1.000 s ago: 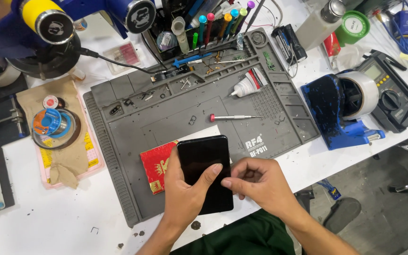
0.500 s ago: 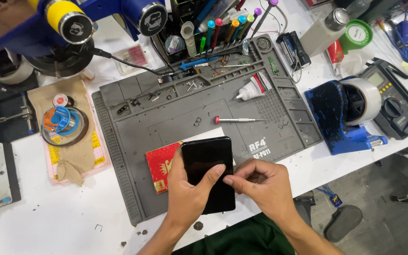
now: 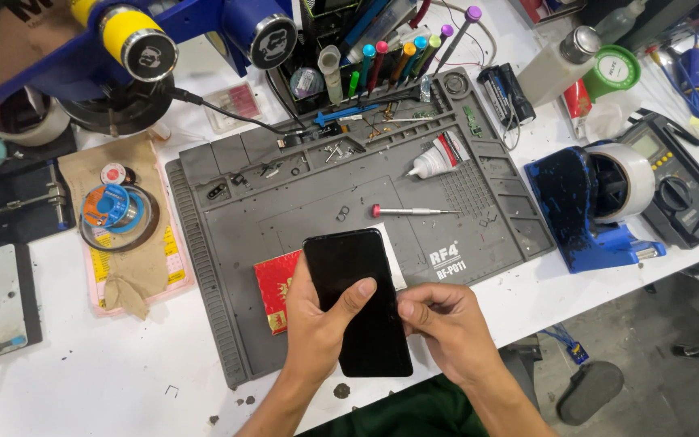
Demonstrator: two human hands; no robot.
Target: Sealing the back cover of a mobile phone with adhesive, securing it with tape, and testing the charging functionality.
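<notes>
Two hands at work: both meet over one black smartphone, seen from the single head view.
Head view, phone: the black smartphone (image 3: 357, 299) lies face up with a dark screen, long axis running away from the person, near the front edge of the grey repair mat (image 3: 301, 202).
Left hand: the left hand (image 3: 317, 324) wraps the phone's left edge from beneath, thumb bent across the glass, gripping it.
Right hand: the right hand (image 3: 442, 324) is curled closed at the phone's right edge, fingertips pinched together and touching the side; whether something small sits between them cannot be told.
Under the phone: a red packet (image 3: 277, 290) shows at its left side and a white sheet (image 3: 392, 260) peeks out at its upper right, both on the mat.
Mat, middle: a red-capped screwdriver (image 3: 410, 211) lies flat above the phone, well apart from it; a white glue tube (image 3: 438, 158) lies tilted further back.
Mat, back edge: a holder of colour-tipped tools (image 3: 398, 48) stands just behind the mat.
Right of mat: a blue tape dispenser (image 3: 588, 210) with a white roll stands on the white table (image 3: 82, 372), and a multimeter (image 3: 673, 194) sits beside it.
Left of mat: a solder spool (image 3: 111, 206) rests on a tan cloth (image 3: 135, 259).
Far left, back: a blue and yellow microscope head (image 3: 139, 40) hangs over the table.
</notes>
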